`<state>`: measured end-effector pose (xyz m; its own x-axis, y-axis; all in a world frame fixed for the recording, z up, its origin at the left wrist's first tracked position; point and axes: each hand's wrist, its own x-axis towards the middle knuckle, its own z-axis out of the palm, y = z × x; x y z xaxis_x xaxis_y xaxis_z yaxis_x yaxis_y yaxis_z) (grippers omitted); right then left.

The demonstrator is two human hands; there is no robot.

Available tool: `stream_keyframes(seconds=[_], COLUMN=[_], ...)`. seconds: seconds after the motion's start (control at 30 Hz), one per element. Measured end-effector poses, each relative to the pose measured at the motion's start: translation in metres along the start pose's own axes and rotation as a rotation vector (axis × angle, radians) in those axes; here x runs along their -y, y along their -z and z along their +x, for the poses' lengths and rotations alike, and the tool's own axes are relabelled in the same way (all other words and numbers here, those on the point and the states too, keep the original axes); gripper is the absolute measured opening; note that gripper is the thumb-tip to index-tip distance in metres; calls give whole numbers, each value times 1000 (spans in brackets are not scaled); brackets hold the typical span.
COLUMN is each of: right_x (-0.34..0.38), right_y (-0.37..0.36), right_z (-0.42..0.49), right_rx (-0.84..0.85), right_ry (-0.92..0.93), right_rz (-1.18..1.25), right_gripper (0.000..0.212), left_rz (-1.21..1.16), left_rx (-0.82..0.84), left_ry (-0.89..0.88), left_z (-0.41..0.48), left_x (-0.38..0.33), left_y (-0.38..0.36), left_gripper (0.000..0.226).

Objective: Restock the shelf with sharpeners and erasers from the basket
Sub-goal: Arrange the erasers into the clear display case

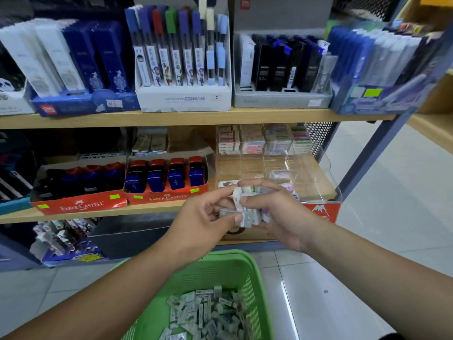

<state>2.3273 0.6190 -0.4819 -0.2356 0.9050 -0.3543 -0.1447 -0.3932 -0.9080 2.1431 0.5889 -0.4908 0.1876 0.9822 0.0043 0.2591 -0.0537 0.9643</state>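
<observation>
My right hand (282, 217) cups a bunch of small wrapped erasers (250, 215) in front of the middle shelf (98, 213). My left hand (204, 217) pinches one of those erasers between thumb and fingers at the bunch's left side. Below my arms sits a green basket (235, 268) with several more wrapped erasers (208, 315) in its bottom. Just behind my hands stands a clear acrylic divided bin (289, 168) on the shelf, with eraser packs stacked at its back. Two red Faber-Castell trays of blue and black sharpeners (166, 177) stand to its left.
The upper shelf (196, 116) carries boxes of pens and pencil leads. A grey metal post (367, 155) marks the shelf's right end, with tiled floor (392, 229) beyond it. A lower shelf holds more packaged goods at the left.
</observation>
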Motion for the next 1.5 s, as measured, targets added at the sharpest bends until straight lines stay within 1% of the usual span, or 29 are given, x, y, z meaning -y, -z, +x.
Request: stream_keyframes(seconds=[0.1, 0.2, 0.3, 0.33, 0.4, 0.47, 0.53, 0.57, 0.6, 0.63, 0.73, 0.87, 0.97, 1.03, 1.13, 1.2, 1.27, 1.33, 1.43, 1.5], right_x=[0, 1, 1, 2, 4, 7, 10, 10, 11, 10, 9, 11, 13, 12, 8, 7, 6, 6, 6, 9], right_y=[5, 8, 15, 20, 33, 50, 65, 73, 80, 84, 97, 104, 111, 115, 120, 122, 123, 122, 122, 125], right_z=[-4, -9, -12, -12, -10, -11, -11, -11, -11, -11, -3, 10, 17, 21, 26, 29, 31, 34, 35, 33], right_rx=[-14, -68, -162, -186, -255, -348, -416, -439, -465, -479, -524, -568, -580, -589, -599, -597, -604, -600, -584, -582], right_ry=[54, 165, 222, 216, 192, 190, 208, 225, 234, 250, 307, 337, 380, 383, 368, 372, 376, 376, 381, 375], right_rz=[-14, -162, -205, -190, -145, -135, -169, -160, -147, -152, -218, -239, -264, -243, -216, -208, -203, -203, -186, -154], right_gripper=[43, 50, 41, 38, 34, 38, 48, 46, 39, 35, 34, 35, 36, 35, 35, 35, 35, 35, 34, 32], left_rz=[-25, -33, 1, -2, 3, 24, 54, 55, 61, 69, 154, 212, 314, 364, 478, 562, 743, 907, 1049, 1111], left_rx=[-4, 20, 87, 88, 36, -17, 1, 30, 53, 56, 2, -51, -111, -140, -92, -60, 19, 72, 170, 248], left_ry=[15, 51, 68, 75, 101, 151, 206, 224, 232, 227, 164, 125, 57, 48, 54, 56, 13, -55, -67, -51], left_z=[-1, 1, 2, 3, 7, 14, 25, 32, 40, 47, 79, 125, 160, 180, 203, 210, 212, 215, 225, 232], left_x=[-3, -7, -10, -12, -15, -19, -22, -26, -30, -34, -47, -56, -53, -45, -32, -31, -33, -35, -36, -35], left_y=[-7, -11, -19, -22, -25, -25, -23, -24, -27, -29, -42, -59, -70, -77, -86, -89, -90, -92, -97, -100], left_gripper=[54, 56, 59, 57, 46, 39, 35, 31, 27, 22, 13, 13, 11, 10, 15, 13, 11, 13, 11, 15])
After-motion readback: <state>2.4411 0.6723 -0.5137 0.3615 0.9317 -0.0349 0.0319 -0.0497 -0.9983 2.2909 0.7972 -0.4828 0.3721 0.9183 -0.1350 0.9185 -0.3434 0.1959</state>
